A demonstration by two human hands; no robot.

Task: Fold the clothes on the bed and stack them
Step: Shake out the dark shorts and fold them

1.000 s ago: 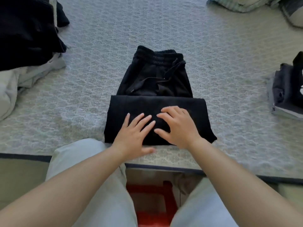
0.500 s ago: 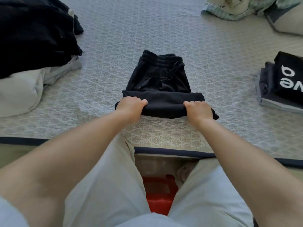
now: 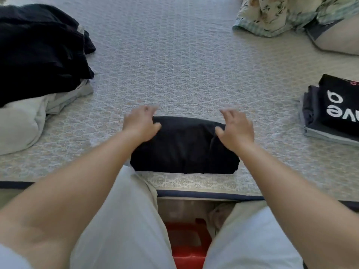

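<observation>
Since the last frame I'm finishing the fold: black shorts (image 3: 184,146) lying compact near the bed (image 3: 174,55) edge, left hand (image 3: 140,124) and right hand (image 3: 236,129) spreading loosely over them, stack (image 3: 330,111) waiting right, unfolded pile (image 3: 38,65) remaining left.

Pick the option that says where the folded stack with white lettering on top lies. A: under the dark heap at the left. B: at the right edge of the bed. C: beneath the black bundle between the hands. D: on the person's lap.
B: the folded stack with white letters lies at the right edge of the bed, apart from the black bundle.
</observation>
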